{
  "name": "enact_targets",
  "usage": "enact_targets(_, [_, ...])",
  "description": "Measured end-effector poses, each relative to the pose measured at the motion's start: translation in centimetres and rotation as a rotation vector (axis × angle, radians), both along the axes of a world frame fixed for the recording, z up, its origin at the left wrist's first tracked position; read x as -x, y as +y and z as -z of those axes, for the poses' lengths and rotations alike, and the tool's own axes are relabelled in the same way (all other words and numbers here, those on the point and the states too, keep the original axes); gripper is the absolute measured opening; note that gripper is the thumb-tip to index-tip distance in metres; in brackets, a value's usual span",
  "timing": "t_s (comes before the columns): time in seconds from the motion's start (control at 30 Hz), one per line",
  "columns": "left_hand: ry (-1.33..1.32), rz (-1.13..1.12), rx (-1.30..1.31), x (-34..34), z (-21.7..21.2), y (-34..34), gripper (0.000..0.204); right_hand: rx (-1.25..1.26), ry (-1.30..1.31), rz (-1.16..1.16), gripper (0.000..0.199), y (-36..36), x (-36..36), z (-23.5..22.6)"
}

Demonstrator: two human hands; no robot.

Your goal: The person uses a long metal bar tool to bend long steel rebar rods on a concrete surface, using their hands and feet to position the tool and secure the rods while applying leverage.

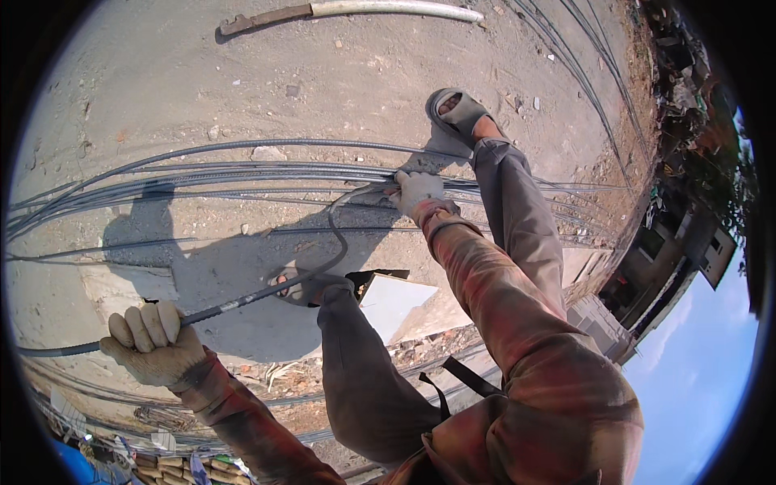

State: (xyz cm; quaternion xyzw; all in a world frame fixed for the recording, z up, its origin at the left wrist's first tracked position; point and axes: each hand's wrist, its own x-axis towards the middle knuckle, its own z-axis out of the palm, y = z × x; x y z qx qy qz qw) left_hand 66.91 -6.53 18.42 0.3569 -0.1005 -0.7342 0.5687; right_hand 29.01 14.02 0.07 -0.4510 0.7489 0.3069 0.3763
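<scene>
My left hand (153, 343), in a pale work glove, is closed round a long dark ribbed steel rebar (263, 295). From there the rebar slants up to the right, makes a sharp bend and runs toward my right hand. That gloved right hand (418, 192) is closed at a bundle of thinner rebars (267, 171) lying across the ground. Its fingertips press among the bars, next to the end of the bent rebar. Exactly which bars sit under the right palm is hidden.
A pale pipe with a rusty end (396, 8) lies at the far side. My sandalled feet straddle the bundle, one sandal (461, 113) beyond it. A white board (394, 305) lies between my legs. More long bars (566, 61) stretch at the far right; buildings (679, 267) stand to the right.
</scene>
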Motion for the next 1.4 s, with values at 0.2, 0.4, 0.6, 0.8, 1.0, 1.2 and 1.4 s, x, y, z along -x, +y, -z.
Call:
enact_targets(0.2, [0.145, 0.156, 0.093, -1.7, 1.0, 0.1, 0.042, 0.212, 0.087, 0.15, 0.062, 1.3, -0.9, -0.3])
enact_targets(0.4, [0.07, 0.061, 0.048, -1.5, 0.1, 3.0, 0.041, 0.384, 0.057, -0.018, 0.073, 3.2, -0.1, 1.4])
enact_targets(0.6, [0.055, 0.022, 0.116, 2.2, -2.7, 4.8, 0.038, 0.548, -0.001, -0.016, 0.069, 4.4, 0.6, 3.9])
enact_targets(0.8, [0.05, 0.043, 0.159, 7.3, -3.5, 1.4, 0.041, 0.407, -0.255, 0.044, 0.057, 3.2, 2.4, 1.8])
enact_targets(1.0, [-0.105, 0.024, 0.128, 9.8, -2.4, -1.7, 0.041, 0.505, -0.324, 0.058, 0.052, -7.5, 11.3, 0.4])
enact_targets(1.2, [0.041, 0.147, 0.152, 11.4, -0.8, -4.3, 0.038, 0.874, 0.19, -0.331, 0.057, -22.9, 21.8, 4.9])
enact_targets(1.4, [-0.163, 0.075, -0.002, 11.7, 2.6, -7.9, 0.039, 0.592, 0.219, -0.417, 0.043, -25.7, 23.5, 4.7])
